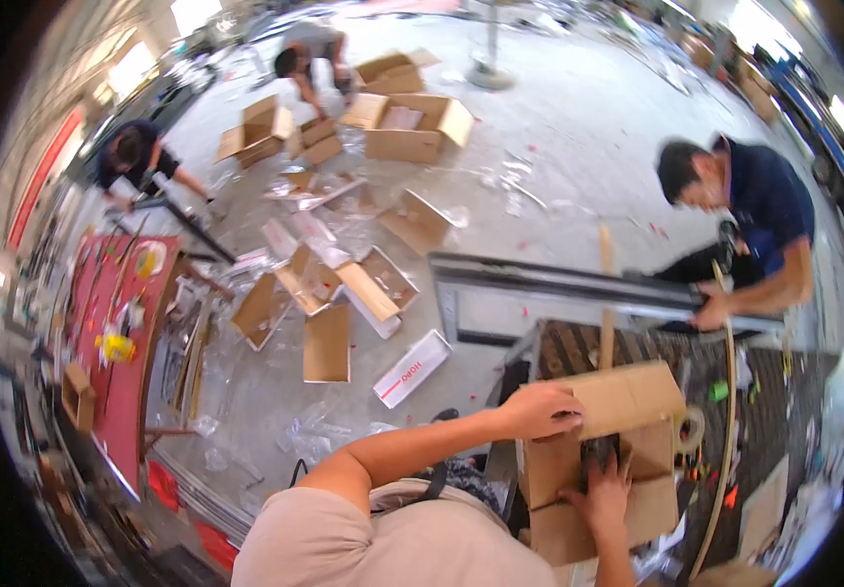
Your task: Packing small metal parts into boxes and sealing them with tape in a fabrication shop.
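Observation:
An open cardboard box (652, 504) stands in front of me on a dark ribbed worktable (578, 347). My left hand (542, 411) is at its far left edge, fingers curled on the raised cardboard flap (627, 396). Down at the box opening is my right hand (606, 494), its fingers apart and pointing away from me. A dark object (598, 451) shows inside, just beyond those fingertips; its kind is unclear. Whether the right fingers touch it I cannot tell. A roll of tape (690, 430) lies beside the box on the right.
A long wooden strip (728, 421) crosses the worktable at right. Beyond it a person (769, 205) holds a dark metal frame (578, 279). Opened cartons (327, 342) and plastic wrap litter the floor. Two people crouch farther off; a red table (123, 342) stands left.

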Action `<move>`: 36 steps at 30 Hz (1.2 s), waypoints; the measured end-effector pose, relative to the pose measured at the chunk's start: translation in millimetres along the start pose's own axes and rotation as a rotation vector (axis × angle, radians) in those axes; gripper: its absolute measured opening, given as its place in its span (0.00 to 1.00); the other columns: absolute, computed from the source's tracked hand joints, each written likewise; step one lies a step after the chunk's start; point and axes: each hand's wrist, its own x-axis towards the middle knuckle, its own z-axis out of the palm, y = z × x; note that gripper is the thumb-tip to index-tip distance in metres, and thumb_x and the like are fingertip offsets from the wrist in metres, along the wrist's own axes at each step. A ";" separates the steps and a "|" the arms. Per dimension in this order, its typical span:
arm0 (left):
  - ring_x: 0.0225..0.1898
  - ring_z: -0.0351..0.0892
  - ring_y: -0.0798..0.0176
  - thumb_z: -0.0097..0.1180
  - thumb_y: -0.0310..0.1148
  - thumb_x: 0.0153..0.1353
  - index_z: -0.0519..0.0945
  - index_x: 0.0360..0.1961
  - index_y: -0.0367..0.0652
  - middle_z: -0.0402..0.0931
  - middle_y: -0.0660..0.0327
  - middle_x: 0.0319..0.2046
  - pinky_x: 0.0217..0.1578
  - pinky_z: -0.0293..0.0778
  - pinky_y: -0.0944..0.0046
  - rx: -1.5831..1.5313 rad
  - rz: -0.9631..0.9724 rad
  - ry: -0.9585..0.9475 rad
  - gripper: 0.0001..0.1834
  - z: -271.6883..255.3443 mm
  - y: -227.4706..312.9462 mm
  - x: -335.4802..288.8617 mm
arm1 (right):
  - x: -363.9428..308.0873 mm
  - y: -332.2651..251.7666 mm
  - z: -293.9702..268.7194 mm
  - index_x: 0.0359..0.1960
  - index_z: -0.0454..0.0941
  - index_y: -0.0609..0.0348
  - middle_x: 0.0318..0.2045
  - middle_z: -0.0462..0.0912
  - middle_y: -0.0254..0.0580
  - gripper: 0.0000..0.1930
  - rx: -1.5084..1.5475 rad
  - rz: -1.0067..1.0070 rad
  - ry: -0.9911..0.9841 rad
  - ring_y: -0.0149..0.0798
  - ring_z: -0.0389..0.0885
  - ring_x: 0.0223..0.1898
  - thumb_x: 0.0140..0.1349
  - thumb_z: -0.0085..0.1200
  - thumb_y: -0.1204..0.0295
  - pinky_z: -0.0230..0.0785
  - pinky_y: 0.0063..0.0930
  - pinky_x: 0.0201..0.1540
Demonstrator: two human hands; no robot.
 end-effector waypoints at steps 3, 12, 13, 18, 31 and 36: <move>0.44 0.72 0.47 0.54 0.40 0.56 0.78 0.33 0.47 0.73 0.53 0.37 0.42 0.70 0.52 0.306 0.094 0.039 0.09 7.1 9.3 15.6 | 12.3 -13.2 -12.0 0.58 0.68 0.50 0.64 0.58 0.54 0.44 -0.092 -0.029 -0.014 0.67 0.48 0.65 0.37 0.66 0.46 0.56 0.63 0.58; 0.66 0.56 0.60 0.50 0.31 0.57 0.70 0.58 0.50 0.61 0.60 0.63 0.65 0.52 0.58 0.600 0.305 -0.150 0.25 40.1 9.3 45.8 | -22.1 2.7 -30.9 0.50 0.72 0.56 0.59 0.64 0.55 0.31 0.120 -0.082 0.281 0.58 0.61 0.62 0.43 0.67 0.60 0.58 0.52 0.60; 0.66 0.56 0.60 0.50 0.31 0.57 0.70 0.58 0.50 0.61 0.60 0.63 0.65 0.52 0.58 0.605 0.300 -0.153 0.25 40.4 9.1 44.3 | -29.7 5.9 -35.2 0.50 0.72 0.56 0.58 0.66 0.55 0.29 0.281 -0.096 0.366 0.56 0.63 0.60 0.44 0.66 0.63 0.58 0.49 0.60; 0.65 0.56 0.60 0.54 0.31 0.54 0.71 0.57 0.49 0.62 0.60 0.62 0.65 0.51 0.57 0.617 0.295 -0.112 0.25 38.8 15.1 41.2 | -93.6 41.3 -40.8 0.54 0.69 0.65 0.51 0.74 0.53 0.23 0.018 0.548 0.812 0.49 0.74 0.49 0.57 0.56 0.70 0.68 0.36 0.48; 0.63 0.62 0.57 0.48 0.30 0.61 0.73 0.53 0.44 0.68 0.57 0.58 0.64 0.53 0.54 0.371 0.267 -0.111 0.18 30.9 2.5 45.9 | 2.4 -16.3 -18.6 0.59 0.62 0.69 0.61 0.64 0.56 0.37 0.070 0.086 0.409 0.54 0.58 0.64 0.51 0.59 0.58 0.49 0.44 0.67; 0.64 0.60 0.55 0.50 0.37 0.60 0.72 0.53 0.41 0.67 0.54 0.58 0.64 0.51 0.50 0.345 0.267 -0.139 0.20 38.3 19.0 40.9 | 11.3 -11.1 -20.6 0.60 0.61 0.68 0.62 0.61 0.54 0.38 0.092 0.088 0.363 0.51 0.55 0.66 0.51 0.59 0.58 0.46 0.44 0.68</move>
